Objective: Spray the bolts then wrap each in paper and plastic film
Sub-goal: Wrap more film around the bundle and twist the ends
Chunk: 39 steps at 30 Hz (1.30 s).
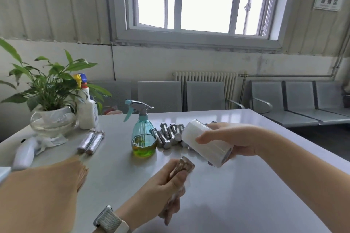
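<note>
At lower centre of the frame, the left hand [170, 185] has its grip clenched around a bolt [184, 165] already covered in brown paper, with clear film clinging to the shaft below the fingers; the hex head sticks out above the thumb, tilted up and to the right. A watch with a woven band [110, 220] sits on that wrist. To the right of centre, the right hand [231, 141] grips a roll of plastic film [206, 143], thumb on the near side and fingers behind it, holding it tilted above the tabletop [246, 195] just up and right of the wrapped bolt. Whether a strand of film runs between roll and bolt cannot be told.

Behind the roll, at mid-frame, a cluster of bare bolts [168, 135] lies on the tabletop, partly hidden by the roll. Just left of them stands a blue spray bottle [144, 134] with yellow-green liquid in its lower part. Further left lie two finished wrapped bolts [91, 142] side by side, touching. A stack of brown paper sheets [41, 195] fills the lower left corner.

At the left edge of the frame stand a potted plant [51, 100] in a glass bowl, a white bottle [87, 108] with a coloured cap beside it, and a white handheld device [25, 154] lying near crumpled white tissue. Grey seats [293, 98] and a radiator [206, 77] line the wall under the window.
</note>
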Available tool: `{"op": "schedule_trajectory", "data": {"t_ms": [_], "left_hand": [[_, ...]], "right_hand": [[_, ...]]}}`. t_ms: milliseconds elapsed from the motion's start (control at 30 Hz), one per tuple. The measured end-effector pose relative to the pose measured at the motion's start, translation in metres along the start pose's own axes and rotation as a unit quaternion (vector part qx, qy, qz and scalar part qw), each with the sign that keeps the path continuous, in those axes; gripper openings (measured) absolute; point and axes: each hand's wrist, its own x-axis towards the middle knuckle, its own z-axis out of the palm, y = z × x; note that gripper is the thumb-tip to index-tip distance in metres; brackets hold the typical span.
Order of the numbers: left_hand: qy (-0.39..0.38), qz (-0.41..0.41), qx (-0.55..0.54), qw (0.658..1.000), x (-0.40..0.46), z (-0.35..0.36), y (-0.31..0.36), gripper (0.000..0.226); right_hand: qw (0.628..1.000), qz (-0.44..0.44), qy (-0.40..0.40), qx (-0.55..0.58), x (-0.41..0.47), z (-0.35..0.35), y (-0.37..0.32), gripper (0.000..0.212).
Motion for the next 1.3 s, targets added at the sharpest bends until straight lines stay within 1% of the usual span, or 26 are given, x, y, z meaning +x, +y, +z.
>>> {"op": "schedule_trajectory", "data": {"t_ms": [100, 200, 300, 367, 433, 467, 533, 600, 700, 767, 867, 1000, 1067, 1133, 1200, 1267, 1300], "left_hand": [[0.008, -0.029, 0.019, 0.999, -0.002, -0.001, 0.001, 0.032], [0.029, -0.053, 0.026, 0.998, -0.002, 0.001, 0.002, 0.026], [0.065, -0.032, 0.034, 0.997, -0.001, 0.004, 0.0, 0.013], [0.084, -0.013, 0.024, 0.996, 0.0, 0.004, -0.001, 0.011], [0.099, 0.0, 0.018, 0.995, 0.001, 0.005, -0.001, 0.014], [0.104, 0.007, 0.018, 0.994, 0.001, 0.005, -0.001, 0.02], [0.116, 0.027, 0.029, 0.993, 0.002, 0.005, -0.002, 0.034], [0.13, 0.045, 0.056, 0.989, 0.003, 0.004, -0.004, 0.04], [0.149, 0.054, 0.093, 0.983, 0.003, 0.002, -0.007, 0.039], [0.158, 0.054, 0.098, 0.981, 0.002, 0.001, -0.008, 0.039], [0.173, 0.082, 0.102, 0.976, 0.003, 0.002, -0.008, 0.042], [0.18, 0.086, 0.104, 0.974, 0.004, 0.002, -0.01, 0.036], [0.182, 0.071, 0.084, 0.977, 0.005, 0.003, -0.01, 0.038], [0.181, 0.062, 0.051, 0.98, 0.006, 0.004, -0.009, 0.042], [0.169, 0.054, -0.008, 0.984, 0.006, 0.004, -0.007, 0.04], [0.169, 0.041, -0.068, 0.982, 0.007, 0.004, -0.004, 0.034], [0.173, 0.03, -0.104, 0.979, 0.008, 0.003, -0.004, 0.031]], "right_hand": [[0.999, -0.015, 0.01, -0.049, 0.0, 0.005, -0.007, 0.069], [0.996, -0.033, 0.02, -0.084, 0.001, 0.014, -0.011, 0.067], [0.988, -0.046, 0.05, -0.136, 0.005, 0.024, -0.01, 0.07], [0.982, -0.062, 0.071, -0.164, 0.008, 0.03, -0.01, 0.065], [0.978, -0.078, 0.089, -0.173, 0.008, 0.035, -0.009, 0.059], [0.976, -0.089, 0.092, -0.174, 0.008, 0.038, -0.009, 0.056], [0.972, -0.108, 0.104, -0.18, 0.007, 0.042, -0.01, 0.058], [0.969, -0.115, 0.121, -0.181, 0.006, 0.043, -0.015, 0.062], [0.97, -0.108, 0.122, -0.18, 0.005, 0.041, -0.022, 0.064], [0.971, -0.107, 0.121, -0.177, 0.006, 0.04, -0.025, 0.064], [0.971, -0.105, 0.121, -0.176, 0.006, 0.04, -0.026, 0.067], [0.972, -0.114, 0.117, -0.17, 0.006, 0.043, -0.022, 0.071], [0.973, -0.129, 0.107, -0.16, 0.006, 0.046, -0.018, 0.062], [0.968, -0.147, 0.108, -0.175, 0.003, 0.052, -0.016, 0.054], [0.958, -0.168, 0.126, -0.197, -0.001, 0.059, -0.016, 0.056], [0.933, -0.2, 0.166, -0.248, -0.002, 0.067, -0.015, 0.063], [0.911, -0.221, 0.192, -0.29, -0.001, 0.072, -0.014, 0.066]]}}
